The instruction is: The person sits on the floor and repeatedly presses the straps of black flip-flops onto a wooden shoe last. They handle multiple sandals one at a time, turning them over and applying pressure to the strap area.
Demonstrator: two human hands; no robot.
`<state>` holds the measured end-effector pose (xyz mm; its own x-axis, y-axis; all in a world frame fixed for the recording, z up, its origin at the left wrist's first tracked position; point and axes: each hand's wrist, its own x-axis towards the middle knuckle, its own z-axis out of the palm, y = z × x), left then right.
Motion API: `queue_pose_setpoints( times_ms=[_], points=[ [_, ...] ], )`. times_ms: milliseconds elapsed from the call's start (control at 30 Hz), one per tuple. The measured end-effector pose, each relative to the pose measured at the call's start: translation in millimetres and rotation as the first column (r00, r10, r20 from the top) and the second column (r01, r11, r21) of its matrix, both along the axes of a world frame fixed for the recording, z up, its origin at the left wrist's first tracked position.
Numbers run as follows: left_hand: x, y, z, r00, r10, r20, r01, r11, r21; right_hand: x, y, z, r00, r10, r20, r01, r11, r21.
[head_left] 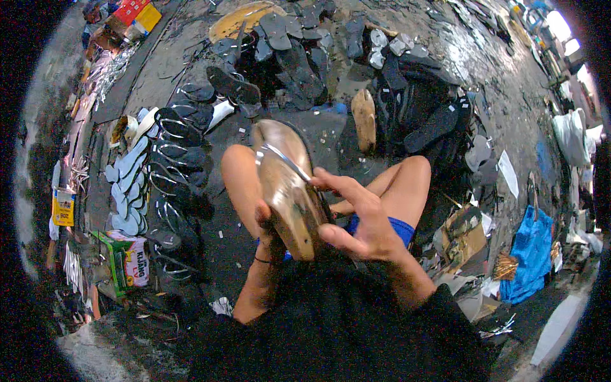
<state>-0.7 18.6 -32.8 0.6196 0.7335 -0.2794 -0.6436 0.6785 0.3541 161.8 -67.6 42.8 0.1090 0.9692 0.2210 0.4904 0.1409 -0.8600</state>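
You sit on a dark, littered floor (229,254), knees bent on either side of your work, a wooden shoe last (286,210) raised between both hands in front of your body. The last tilts, its rounded toe pointing away from you and its narrower heel toward you; a silvery strap (286,162) crosses it, and a dark sole (306,144) shows along its right side. Your left hand (268,242) supports the heel half, clamped on it with the thumb against the left side; the other fingers are hidden. Your right hand (372,226) reaches in from the other side, thumb and forefinger spread apart, the forefinger's tip at the strap's right end and the thumb's beside the heel half.

Beyond your knees, a second wooden last (365,121) lies on the floor, near a dark heap of footwear (436,127). Toward the floor's left edge, black sandals (178,156) with shiny straps form a row, pale foot-shaped pieces (132,191) just beside them, and a green-and-white package (129,262) sits nearer you. Toward the right edge lie a piece of brown cardboard (463,234) and a crumpled blue sheet (531,254). Dark soles (275,30) crowd the far edge beside a tan round board (238,24).
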Motion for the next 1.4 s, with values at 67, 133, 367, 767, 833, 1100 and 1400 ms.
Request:
queue_pose_setpoints(
  times_ms=[67, 133, 367, 767, 833, 1100, 1400],
  points=[
    [-2, 4, -4, 0.979, 0.173, -0.111, -0.154, 0.975, 0.159, -5, -16, -5, 1.0, -0.006, 0.022, 0.006, 1.0, 0.001],
    [-8, 7, -12, 0.909, 0.316, -0.271, -0.207, 0.908, 0.363, -26, -16, -20, 0.951, -0.021, 0.31, 0.072, 0.986, -0.153],
    [-49, -15, -26, 0.892, 0.012, -0.451, 0.178, 0.909, 0.376, -25, -47, -37, 0.984, 0.049, -0.171, -0.073, 0.988, -0.137],
    [-70, -60, 26, 0.811, -0.063, -0.581, 0.352, 0.846, 0.399, -47, -92, -24, 0.37, -0.153, -0.917, -0.295, 0.916, -0.272],
    [-73, -62, 29, 0.81, -0.053, -0.584, 0.352, 0.841, 0.41, -42, -98, -26, 0.372, -0.212, -0.904, -0.405, 0.839, -0.363],
    [-46, -46, 67, 0.85, 0.147, -0.505, 0.202, 0.795, 0.572, -30, -63, -46, 0.574, -0.105, -0.812, -0.244, 0.925, -0.292],
    [12, -17, 71, 0.708, 0.336, -0.621, 0.252, 0.702, 0.666, -14, -50, -26, 0.989, 0.035, -0.142, -0.06, 0.982, -0.178]
  ],
)
